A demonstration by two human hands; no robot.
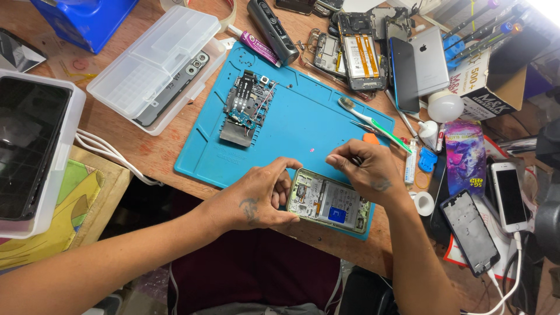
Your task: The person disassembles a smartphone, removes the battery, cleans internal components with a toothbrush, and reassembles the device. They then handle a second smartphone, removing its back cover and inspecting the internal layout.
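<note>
- left hand (262,195) grips the end of the opened phone (329,204), which sits on the blue mat's (291,122) near edge
- right hand (367,169) pinched shut above the phone; can't tell what it holds
- colourful packet (465,156) right of mat
- clear plastic case (157,64) left of mat, dark phone part under it
- cardboard box (487,87) beyond mat's right corner, screwdrivers over it

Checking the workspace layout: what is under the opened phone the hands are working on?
The opened phone lies on the near edge of the blue mat, held by the left hand. Anything directly beneath it is covered.
</note>
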